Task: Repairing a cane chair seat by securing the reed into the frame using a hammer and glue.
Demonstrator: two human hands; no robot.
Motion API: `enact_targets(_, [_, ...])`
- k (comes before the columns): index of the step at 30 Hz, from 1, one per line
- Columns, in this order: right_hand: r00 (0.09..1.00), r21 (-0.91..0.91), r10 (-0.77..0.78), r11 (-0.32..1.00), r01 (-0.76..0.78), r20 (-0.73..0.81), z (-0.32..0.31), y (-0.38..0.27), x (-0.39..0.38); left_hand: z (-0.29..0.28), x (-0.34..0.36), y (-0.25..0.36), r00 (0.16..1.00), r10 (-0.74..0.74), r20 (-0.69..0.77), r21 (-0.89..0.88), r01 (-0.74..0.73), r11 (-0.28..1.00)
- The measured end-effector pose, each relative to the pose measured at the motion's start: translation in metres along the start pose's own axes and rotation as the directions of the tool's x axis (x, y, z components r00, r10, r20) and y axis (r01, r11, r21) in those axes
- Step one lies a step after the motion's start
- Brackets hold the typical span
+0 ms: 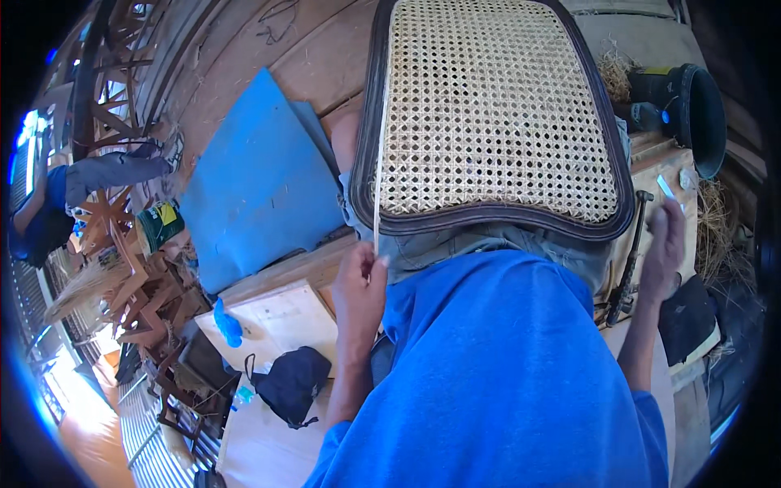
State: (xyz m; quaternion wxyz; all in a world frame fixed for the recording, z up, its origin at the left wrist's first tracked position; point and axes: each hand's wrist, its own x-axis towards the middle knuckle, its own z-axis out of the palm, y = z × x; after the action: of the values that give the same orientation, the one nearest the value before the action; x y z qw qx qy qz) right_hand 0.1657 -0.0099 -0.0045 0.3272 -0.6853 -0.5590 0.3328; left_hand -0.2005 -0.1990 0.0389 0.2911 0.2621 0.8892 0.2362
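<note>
Across my lap lies a dark wooden frame point(622, 195) filled with a woven cane panel point(496, 106) of pale open mesh. My left hand point(362, 285), below the frame's lower left corner, pinches the end of a thin cane strand point(377, 215). That strand runs straight up along the left edge of the weave. Off to the right, my right hand point(665, 248) is raised over the wooden board, fingers stretched out and holding nothing visible. Just beyond its fingertips is a small pale blade-like tool point(665, 187). A hammer point(630, 252) lies between that hand and the frame.
A blue sheet point(264, 179) covers boards at the left. Below it are a black cloth bag point(290, 386) and a blue crumpled item point(228, 324). A dark bucket point(701, 122) lies tipped at the right, near loose fibres point(720, 236). Another person point(106, 179) sits far left.
</note>
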Motion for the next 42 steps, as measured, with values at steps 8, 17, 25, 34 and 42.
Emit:
enact_targets(8, [0.26,0.368,-0.491,0.837,0.406,0.831,0.185,-0.127,-0.055,-0.013,-0.048,-0.045,0.996,0.015,0.085,0.214,-0.033,0.976])
enact_targets(17, [0.326,0.39,-0.242,0.743,-0.544,0.914,0.205,-0.167,-0.109,-0.031,-0.071,-0.003,0.957,-0.138,0.255,-0.064,0.16,0.985])
enact_targets(25, [0.427,0.401,-0.144,0.685,-0.608,0.893,0.21,-0.207,-0.11,-0.111,-0.106,0.015,0.802,-0.14,0.58,0.174,0.046,0.984])
enact_targets(34, [0.43,0.599,-0.474,0.77,-0.221,0.768,0.157,-0.204,-0.168,-0.118,-0.136,0.035,0.742,-0.133,0.657,-0.243,0.376,0.894])
enact_targets(42, [0.072,0.318,-0.341,0.921,0.224,0.937,0.071,-0.217,-0.158,-0.132,-0.118,0.05,0.946,0.058,0.32,-0.453,0.099,0.886])
